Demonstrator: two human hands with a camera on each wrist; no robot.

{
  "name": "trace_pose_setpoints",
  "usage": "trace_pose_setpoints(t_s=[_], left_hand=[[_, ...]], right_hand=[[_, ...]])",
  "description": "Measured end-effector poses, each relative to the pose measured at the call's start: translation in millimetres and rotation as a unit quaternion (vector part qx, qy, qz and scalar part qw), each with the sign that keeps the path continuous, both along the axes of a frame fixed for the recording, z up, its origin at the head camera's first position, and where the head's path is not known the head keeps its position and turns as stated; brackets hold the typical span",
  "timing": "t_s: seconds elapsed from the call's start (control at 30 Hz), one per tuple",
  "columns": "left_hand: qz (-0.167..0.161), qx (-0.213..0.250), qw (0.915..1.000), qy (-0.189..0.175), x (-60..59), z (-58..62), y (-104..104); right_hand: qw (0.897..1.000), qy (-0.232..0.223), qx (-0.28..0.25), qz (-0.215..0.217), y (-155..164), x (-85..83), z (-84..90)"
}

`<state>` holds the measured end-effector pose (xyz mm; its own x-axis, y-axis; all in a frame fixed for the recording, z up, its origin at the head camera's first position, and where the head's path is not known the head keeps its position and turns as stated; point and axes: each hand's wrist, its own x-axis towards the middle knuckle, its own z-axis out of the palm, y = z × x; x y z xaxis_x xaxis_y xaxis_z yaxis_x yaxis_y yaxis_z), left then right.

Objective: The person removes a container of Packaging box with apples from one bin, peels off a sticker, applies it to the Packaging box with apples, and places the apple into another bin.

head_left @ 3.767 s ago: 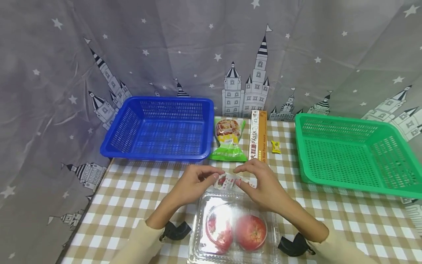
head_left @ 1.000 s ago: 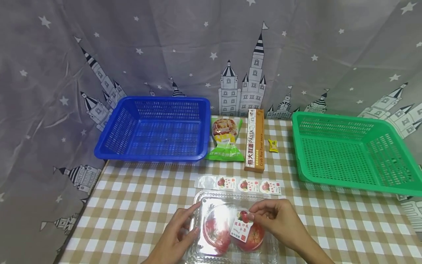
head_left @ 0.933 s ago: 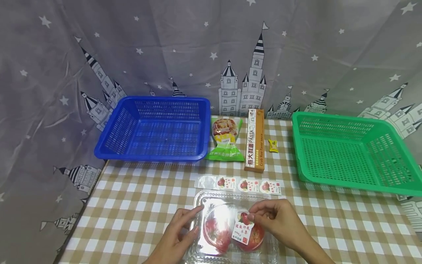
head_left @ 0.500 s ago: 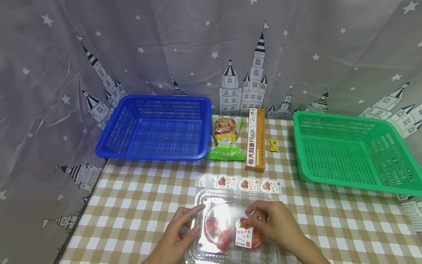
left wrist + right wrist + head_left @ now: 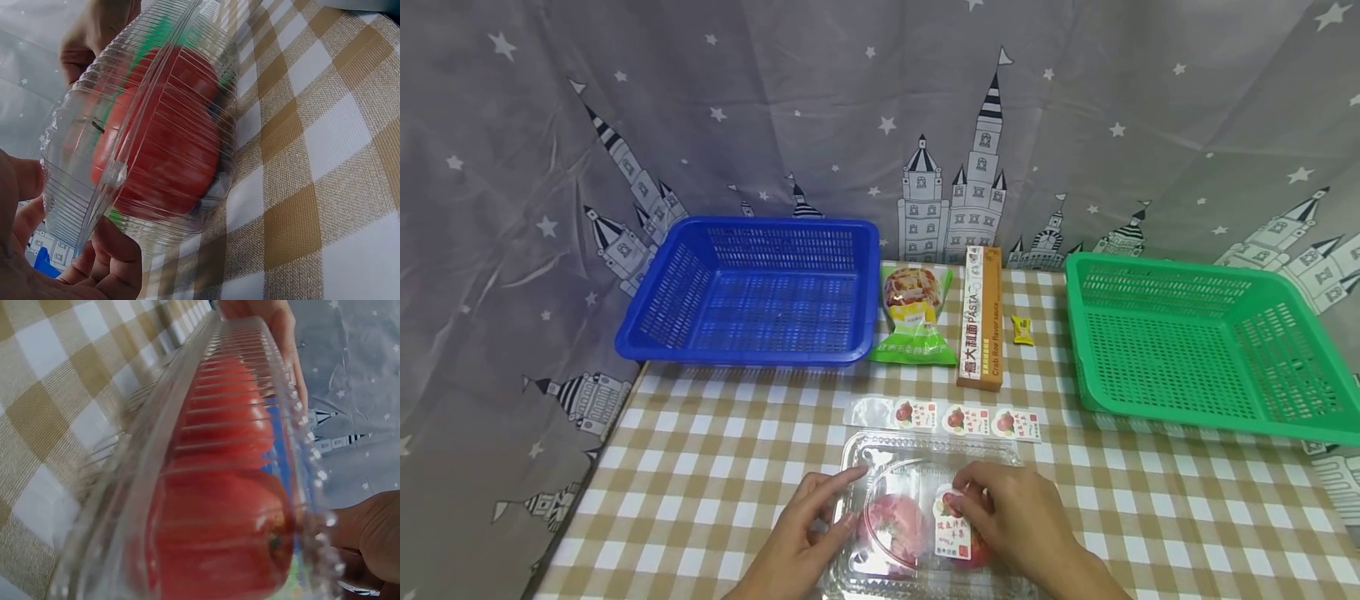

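A clear plastic clamshell box (image 5: 850, 454) lies at the table's near edge with two red apples (image 5: 891, 529) inside. My left hand (image 5: 797, 537) holds its left side, thumb on the lid; in the left wrist view its fingers (image 5: 119, 253) curl at the rim. Over the right apple, my right hand (image 5: 1018, 517) pinches the top of a white apple sticker (image 5: 953, 537) between thumb and index finger. The sticker stands nearly straight at the lid; whether its lower part touches is unclear. The right wrist view shows an apple (image 5: 225, 531) through the wall, the sticker hidden.
Just behind the box lies a backing strip (image 5: 872, 412) with three stickers and one bare spot. Farther back are a blue basket (image 5: 748, 358), a green-wrapped food packet (image 5: 916, 317), a pasta box (image 5: 981, 321), a small yellow packet (image 5: 1022, 330) and a green basket (image 5: 1217, 423).
Both hands came from the sticker strip to the box, the right one carrying a peeled sticker. Over the last second the sticker turned from slanted to nearly straight; the left hand stayed put.
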<state>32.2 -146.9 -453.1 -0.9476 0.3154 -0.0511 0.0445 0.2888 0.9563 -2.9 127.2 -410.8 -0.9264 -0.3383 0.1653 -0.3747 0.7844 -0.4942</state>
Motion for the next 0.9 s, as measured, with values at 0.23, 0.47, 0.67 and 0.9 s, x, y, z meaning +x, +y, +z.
trace_pose_setpoints(t_s=[0.23, 0.47, 0.67, 0.9], left_hand=[[0.005, -0.004, 0.9997, -0.023, 1.0, 1.8, 0.8], [0.024, -0.007, 0.9993, -0.027, 2.4, 4.0, 2.4], [0.032, -0.027, 0.9978, -0.05, 0.5, 5.9, 3.5], [-0.003, 0.006, 0.9996, 0.028, -2.5, 2.7, 1.0]], right_hand=[[0.993, 0.095, -0.034, 0.053, 5.0, 3.8, -7.1], [0.981, 0.161, 0.01, 0.111, 16.1, 10.7, -12.8], [0.985, 0.143, 0.045, 0.085, 21.3, 13.7, -17.3], [0.986, 0.156, 0.026, 0.048, 17.9, 12.5, -24.7]])
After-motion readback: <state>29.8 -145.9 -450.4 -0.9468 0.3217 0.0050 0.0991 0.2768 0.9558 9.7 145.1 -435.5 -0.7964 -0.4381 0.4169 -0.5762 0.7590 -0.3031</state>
